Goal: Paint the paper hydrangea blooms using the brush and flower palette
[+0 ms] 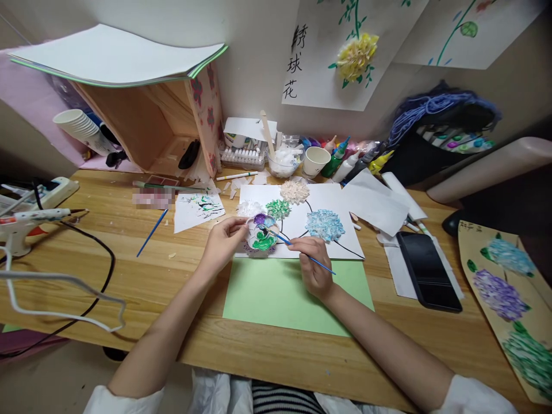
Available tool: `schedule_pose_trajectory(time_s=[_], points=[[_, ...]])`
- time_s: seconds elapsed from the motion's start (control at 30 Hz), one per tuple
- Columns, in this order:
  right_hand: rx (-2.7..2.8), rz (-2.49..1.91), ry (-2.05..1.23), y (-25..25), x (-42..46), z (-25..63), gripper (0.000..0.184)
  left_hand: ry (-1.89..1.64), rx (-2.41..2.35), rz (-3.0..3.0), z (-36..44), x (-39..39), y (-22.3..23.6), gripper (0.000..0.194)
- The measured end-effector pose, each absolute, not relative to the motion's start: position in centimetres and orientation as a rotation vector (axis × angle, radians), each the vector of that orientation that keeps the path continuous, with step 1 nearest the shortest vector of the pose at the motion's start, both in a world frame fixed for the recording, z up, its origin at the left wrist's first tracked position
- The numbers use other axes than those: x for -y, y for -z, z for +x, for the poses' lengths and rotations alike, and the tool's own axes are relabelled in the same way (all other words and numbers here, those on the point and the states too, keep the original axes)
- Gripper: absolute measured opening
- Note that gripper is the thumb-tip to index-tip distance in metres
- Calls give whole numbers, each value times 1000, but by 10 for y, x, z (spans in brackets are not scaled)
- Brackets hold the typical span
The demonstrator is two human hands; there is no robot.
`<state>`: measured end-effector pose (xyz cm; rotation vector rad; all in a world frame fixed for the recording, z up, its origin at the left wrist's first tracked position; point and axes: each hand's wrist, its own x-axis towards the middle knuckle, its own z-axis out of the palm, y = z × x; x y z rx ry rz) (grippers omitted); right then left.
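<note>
My left hand [224,238] is closed on the rim of a small round paint palette [260,244] with purple, light blue, green and dark paint. In my right hand [314,267] is a thin blue paintbrush [319,263], its tip touching or just over the palette. Beneath them lies a white sheet [297,250] with raised flower heads and thin dark stems. A light blue flower [325,225], a green flower [278,209] and a cream flower [294,191] show on it; the palette partly covers others. Under the white sheet is green paper [297,293].
A paper cup [316,161], a bowl of white scraps [284,163] and paint bottles [340,158] line the back. Left are another brush [152,233], a paint-smeared paper [199,210] and a glue gun [26,227] with cables. A phone [428,270] lies right.
</note>
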<state>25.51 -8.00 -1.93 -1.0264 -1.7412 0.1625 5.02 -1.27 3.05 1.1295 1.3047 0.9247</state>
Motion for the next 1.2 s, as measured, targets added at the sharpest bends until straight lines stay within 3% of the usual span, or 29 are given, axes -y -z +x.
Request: schedule_pose_trajectory(time_s=[0.53, 0.73, 1.2], points=[[1578, -999, -213, 21, 79, 254, 24, -906, -1315, 1081, 49, 10, -34, 43], [978, -1030, -562, 23, 74, 251, 27, -1044, -1398, 963, 32, -7, -28, 41], [1015, -1064, -764, 26, 72, 252, 28, -1129, -1434, 926, 26, -14, -24, 35]])
